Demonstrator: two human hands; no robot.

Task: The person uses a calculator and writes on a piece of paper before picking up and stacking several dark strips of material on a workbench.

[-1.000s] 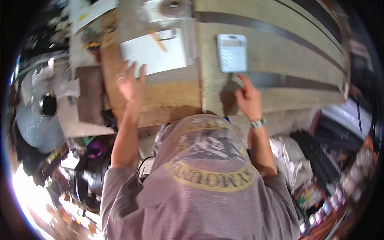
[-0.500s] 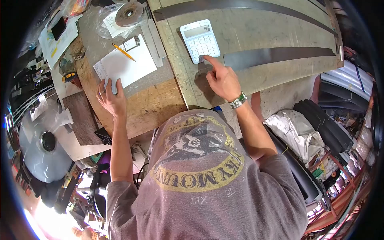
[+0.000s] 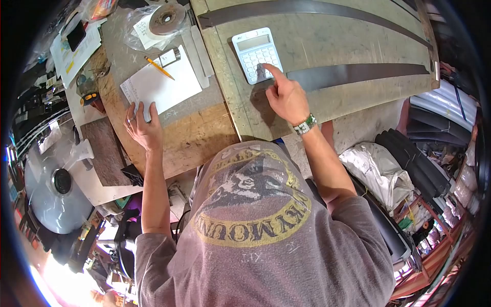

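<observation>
Tabletop: worn wood-and-board surface, cluttered at the left. A large pale panel lay across its upper right, carrying two dark strips, one above the other.

White paper sheet lay flat left of the panel, an orange pencil resting across its upper edge. A tape roll in clear wrap sat beyond the sheet, near the far edge.

Calculator: white, flat on the panel near its left end, display toward the far side, just left of the lower dark strip.

Right hand: metal watch at the wrist. Index finger extended, tip on the calculator's lower right keys; remaining fingers curled in toward the palm. Nothing gripped.

Left hand: palm down on the tabletop, fingers loosely spread, tips touching the near edge of the paper sheet. Nothing held; a ring visible on one finger.
</observation>
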